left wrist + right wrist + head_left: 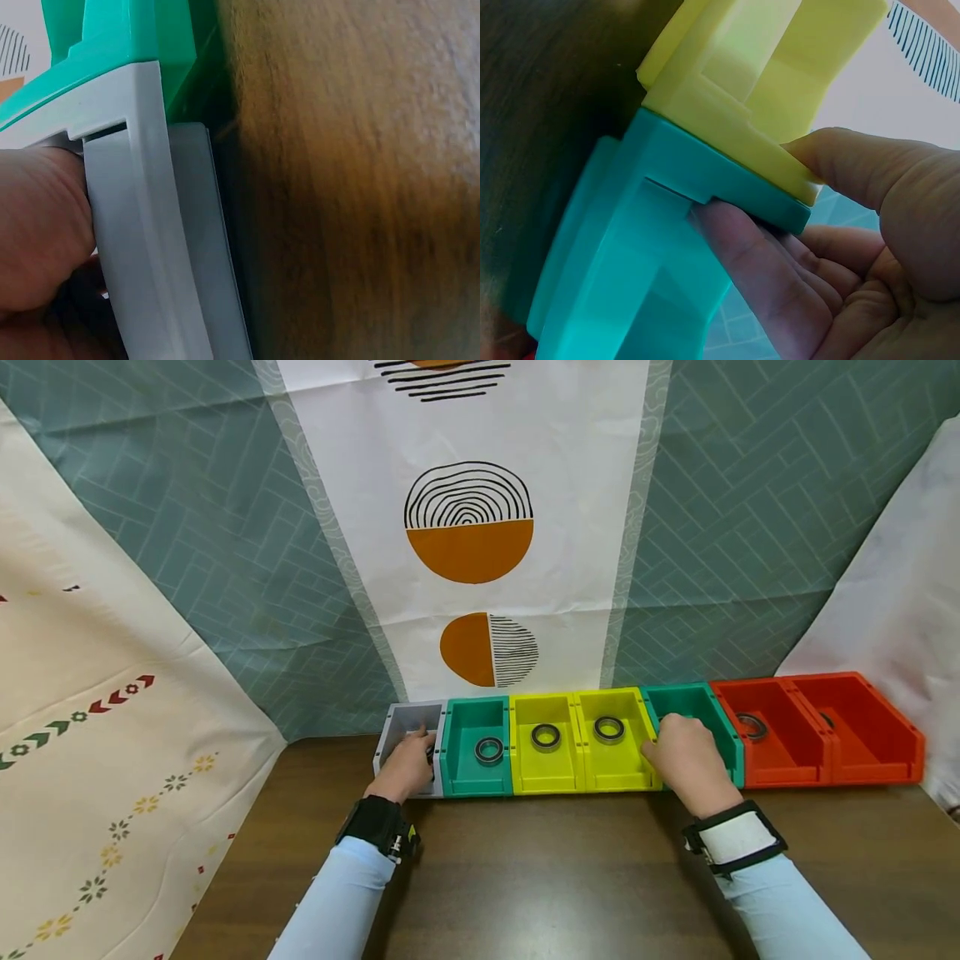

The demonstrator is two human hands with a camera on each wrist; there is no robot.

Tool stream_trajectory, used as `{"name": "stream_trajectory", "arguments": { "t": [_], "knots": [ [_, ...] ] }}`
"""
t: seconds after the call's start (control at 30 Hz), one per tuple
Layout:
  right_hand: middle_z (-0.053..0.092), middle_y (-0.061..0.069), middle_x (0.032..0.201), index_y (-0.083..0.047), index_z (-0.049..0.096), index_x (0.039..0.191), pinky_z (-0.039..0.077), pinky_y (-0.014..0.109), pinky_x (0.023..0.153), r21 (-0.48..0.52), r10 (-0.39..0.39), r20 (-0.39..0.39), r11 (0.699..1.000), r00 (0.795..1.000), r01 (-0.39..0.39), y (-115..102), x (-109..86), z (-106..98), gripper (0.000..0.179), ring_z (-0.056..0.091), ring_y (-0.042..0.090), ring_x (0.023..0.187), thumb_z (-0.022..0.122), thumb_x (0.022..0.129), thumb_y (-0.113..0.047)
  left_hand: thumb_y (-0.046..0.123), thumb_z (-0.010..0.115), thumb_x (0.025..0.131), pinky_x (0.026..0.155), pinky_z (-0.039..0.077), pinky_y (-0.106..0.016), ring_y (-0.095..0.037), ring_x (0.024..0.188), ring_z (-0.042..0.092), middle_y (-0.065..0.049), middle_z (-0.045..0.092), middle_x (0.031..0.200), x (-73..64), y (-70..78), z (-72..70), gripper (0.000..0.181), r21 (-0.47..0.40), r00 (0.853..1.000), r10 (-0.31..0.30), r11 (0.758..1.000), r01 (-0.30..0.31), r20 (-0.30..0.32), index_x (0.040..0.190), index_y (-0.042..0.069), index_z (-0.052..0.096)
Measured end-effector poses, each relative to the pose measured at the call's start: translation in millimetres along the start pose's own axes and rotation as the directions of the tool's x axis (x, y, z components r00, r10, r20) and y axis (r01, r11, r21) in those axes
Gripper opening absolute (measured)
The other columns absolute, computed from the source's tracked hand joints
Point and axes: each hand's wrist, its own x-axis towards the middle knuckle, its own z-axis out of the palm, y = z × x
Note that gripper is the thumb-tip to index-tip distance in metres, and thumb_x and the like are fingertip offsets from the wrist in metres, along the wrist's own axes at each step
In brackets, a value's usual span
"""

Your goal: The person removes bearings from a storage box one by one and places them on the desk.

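Observation:
My left hand [409,766] reaches into the grey bin [381,752] at the row's left end. A dark thing shows beside its fingers, but the fingertips are hidden, and the left wrist view shows only part of the hand behind the grey wall [150,225]. My right hand [692,762] pinches the adjoining side walls of a yellow bin [727,120] and a green bin [682,169]. Its thumb lies on the yellow side, its fingers on the green side. Ball bearings lie in the left green bin [457,718] and both yellow bins, such as this bearing [545,737].
Two red bins [873,727] end the row on the right; a bearing [752,727] lies in the nearer one, and a small dark thing [827,720] shows in the other. The row stands on a brown table [540,877] against a patterned cloth [720,527].

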Motion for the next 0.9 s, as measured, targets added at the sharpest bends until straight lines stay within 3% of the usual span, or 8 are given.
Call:
{"name": "stream_trajectory", "arguments": {
  "t": [0.17,0.3,0.4,0.63,0.9],
  "knots": [
    [0.049,0.011,0.063,0.007,0.057,0.087,0.042,0.025,0.046,-0.004,0.001,0.002,1.000,1.000,-0.001,-0.2,0.2,-6.5,0.029,0.051,0.022,0.055,0.060,0.087,-0.022,-0.001,0.049,0.089,0.100,0.043,-0.048,-0.033,0.124,0.050,-0.014,0.051,0.136,3.0,3.4,-2.1,0.045,0.053,0.999,-0.005,0.999,0.007,-0.044,0.132,0.013,0.053],
    [0.051,0.011,0.064,0.007,0.057,0.087,0.044,0.024,0.047,0.006,0.004,0.024,1.000,1.000,-0.004,-0.7,2.1,-9.3,0.028,0.052,0.022,0.056,0.061,0.086,-0.021,-0.001,0.051,0.088,0.088,0.047,-0.045,-0.029,0.104,0.058,-0.013,0.063,0.112,4.1,4.7,-2.1,0.032,0.144,0.996,0.038,0.989,-0.026,-0.079,0.116,0.010,0.063],
    [0.052,0.011,0.065,0.007,0.056,0.089,0.045,0.024,0.047,0.005,0.007,0.036,1.000,0.999,-0.007,-2.4,3.5,-7.2,0.028,0.052,0.021,0.056,0.061,0.086,-0.021,0.000,0.056,0.086,0.087,0.045,-0.047,-0.032,0.101,0.055,-0.014,0.062,0.108,-0.5,3.5,-3.7,0.029,0.187,0.996,0.063,0.981,-0.051,-0.058,0.112,0.008,0.063],
    [0.054,0.013,0.067,0.008,0.057,0.093,0.046,0.025,0.048,0.004,0.009,0.042,1.000,0.999,-0.009,-1.5,3.5,-3.9,0.031,0.053,0.022,0.057,0.061,0.087,-0.021,0.005,0.060,0.085,0.086,0.045,-0.050,-0.037,0.105,0.047,-0.022,0.051,0.122,-12.8,4.1,-5.0,0.042,0.199,0.998,0.048,0.979,-0.040,-0.038,0.126,0.005,0.052],
    [0.055,0.013,0.068,0.009,0.057,0.094,0.045,0.024,0.048,-0.001,0.016,0.037,1.000,0.999,-0.016,-1.8,2.8,-2.6,0.031,0.054,0.021,0.057,0.061,0.087,-0.021,0.009,0.060,0.086,0.085,0.047,-0.044,-0.035,0.102,0.040,-0.027,0.040,0.115,-22.3,5.1,-3.2,0.043,0.284,0.985,0.088,0.958,-0.044,-0.145,0.122,-0.006,0.043]
  ]
}}
